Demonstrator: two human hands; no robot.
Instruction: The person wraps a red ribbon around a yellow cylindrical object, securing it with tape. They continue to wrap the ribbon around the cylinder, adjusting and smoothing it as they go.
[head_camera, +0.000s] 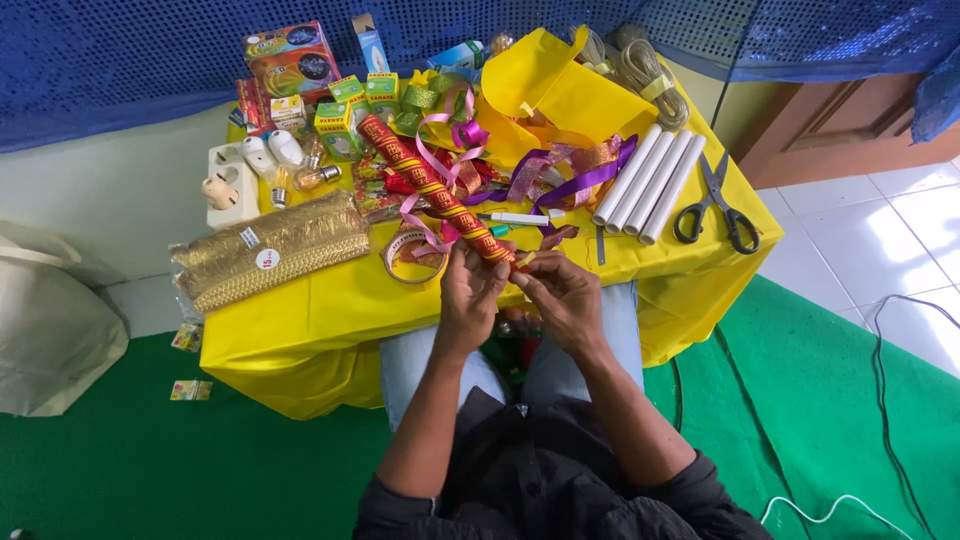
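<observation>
A long roll wrapped in red paper with a gold pattern (430, 185) lies slanted over the yellow-covered table (330, 300). Its near end is held between both hands above my lap. My left hand (470, 290) grips the roll's near end from the left. My right hand (558, 290) pinches the tip of the roll with thumb and fingers, where a small yellowish bit shows. Pink and purple ribbons (560, 175) lie tangled under and beside the roll.
Three white rolls (650, 183) and black-handled scissors (715, 200) lie at the right. A pack of gold trim (270, 250), a tape ring (410, 255), light bulbs, a white socket block (228, 185), small boxes and a yellow bag (550, 95) fill the table. Green carpet lies below, with cables at the right.
</observation>
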